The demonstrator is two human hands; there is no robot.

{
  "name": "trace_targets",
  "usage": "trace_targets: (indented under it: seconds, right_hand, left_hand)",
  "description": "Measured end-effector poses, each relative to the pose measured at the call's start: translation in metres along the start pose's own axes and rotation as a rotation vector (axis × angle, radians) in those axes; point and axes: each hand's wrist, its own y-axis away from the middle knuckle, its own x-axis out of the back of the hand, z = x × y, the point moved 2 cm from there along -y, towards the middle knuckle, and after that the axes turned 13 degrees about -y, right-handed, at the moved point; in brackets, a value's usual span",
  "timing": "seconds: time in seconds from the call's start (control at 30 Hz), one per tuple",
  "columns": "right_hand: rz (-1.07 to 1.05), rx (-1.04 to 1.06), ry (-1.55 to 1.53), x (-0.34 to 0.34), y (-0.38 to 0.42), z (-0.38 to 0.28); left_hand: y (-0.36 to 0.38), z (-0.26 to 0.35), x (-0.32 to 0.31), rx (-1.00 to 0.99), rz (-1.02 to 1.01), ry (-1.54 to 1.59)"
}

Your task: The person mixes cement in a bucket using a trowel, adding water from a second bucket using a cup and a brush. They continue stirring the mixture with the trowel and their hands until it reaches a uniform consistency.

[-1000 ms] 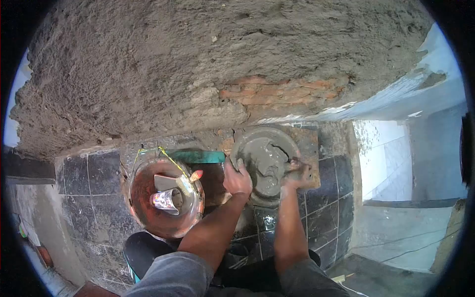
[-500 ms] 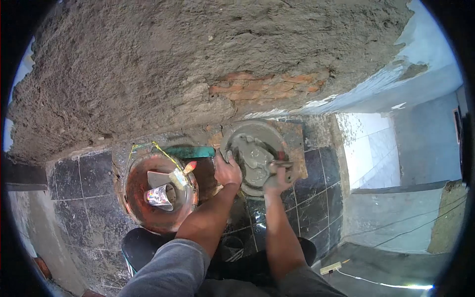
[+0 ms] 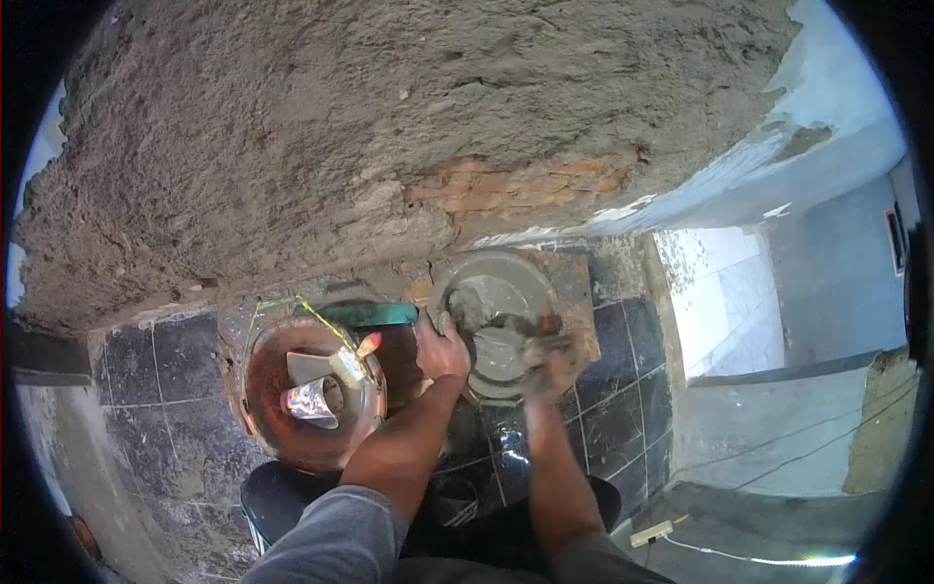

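A round grey tub (image 3: 449,284) holds wet grey mortar (image 3: 491,304), heaped at the back and smoother in front. My left hand (image 3: 443,350) grips the tub's left rim, its thumb by the edge and the fingers on the outer side. Over the tub's right front part is my right hand (image 3: 547,368), blurred by motion and closed. Whatever it holds is coated in grey and too smeared to name; a paler, flat-looking patch lies in the mortar just left of it.
Left of the tub stands a reddish bucket (image 3: 261,365) with a paintbrush (image 3: 350,365) and a printed cup (image 3: 309,401). A green strip (image 3: 375,314) lies behind, near the rough plastered wall (image 3: 292,146) with exposed brick (image 3: 516,185). Dark tiles (image 3: 185,360) cover the floor.
My right hand has moved slightly down and is more blurred. The mortar's surface has changed shape. My left hand stays at the rim, and the whole view has shifted a little.
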Motion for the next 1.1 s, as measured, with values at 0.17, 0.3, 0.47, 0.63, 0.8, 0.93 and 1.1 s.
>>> trace_targets:
  seconds: [0.17,0.3,0.47,0.63,0.8,0.93,1.1]
  right_hand:
    - [0.097,-0.226,-0.183,-0.002,-0.069,-0.013]
    - [-0.067,-0.054,0.194,0.021,-0.048,0.068]
    - [-0.139,-0.207,0.578,-0.014,-0.047,0.117]
    - [0.142,-0.584,0.08,0.014,-0.097,0.139]
    - [0.035,-0.26,-0.066,0.034,-0.074,0.025]
    - [0.113,-0.137,-0.073,-0.008,-0.058,0.018]
    - [0.047,-0.222,0.206,0.015,-0.038,0.108]
  left_hand:
    - [-0.001,0.001,-0.002,-0.005,0.025,0.018]
    - [0.001,0.004,-0.002,-0.006,0.038,0.022]
    - [0.0,-0.001,-0.006,-0.01,0.034,0.005]
    - [-0.002,-0.002,-0.011,-0.03,0.09,-0.015]
    - [-0.002,-0.007,-0.014,-0.029,0.08,0.01]
    - [-0.001,-0.003,-0.01,-0.029,0.066,0.009]
    - [-0.002,0.003,-0.009,-0.008,0.069,-0.015]
